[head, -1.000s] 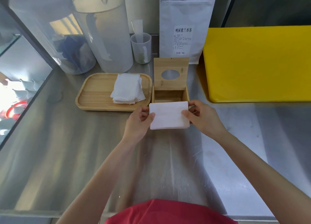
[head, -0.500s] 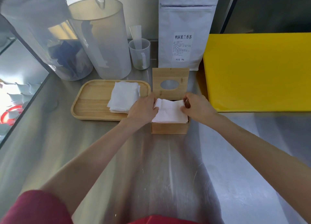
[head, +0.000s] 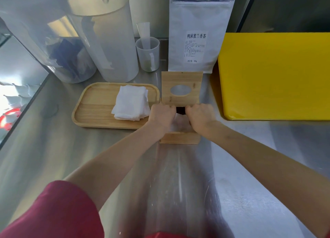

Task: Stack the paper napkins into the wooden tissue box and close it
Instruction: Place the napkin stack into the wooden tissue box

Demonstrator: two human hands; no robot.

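Observation:
The wooden tissue box [head: 180, 138] stands on the steel counter with its lid [head: 181, 80] tipped up behind it, an oval hole in the lid. My left hand [head: 161, 115] and my right hand [head: 200, 115] are both inside the box mouth, knuckles up, pressing on a white napkin stack [head: 180, 124] that shows blurred between them. Whether the fingers still grip it is hidden. A second pile of white napkins [head: 131, 103] lies on the right part of the wooden tray [head: 94, 109], just left of the box.
Behind the tray stand two tall frosted plastic pitchers [head: 107, 41] and a small measuring cup [head: 147, 53]. A white tea pouch [head: 198, 30] stands behind the box lid. A yellow board [head: 275, 73] lies right of the box. The counter's left edge drops off.
My hands carried the napkin stack from in front of the box over its opening and have pushed it down inside; the stack is now mostly covered by my hands.

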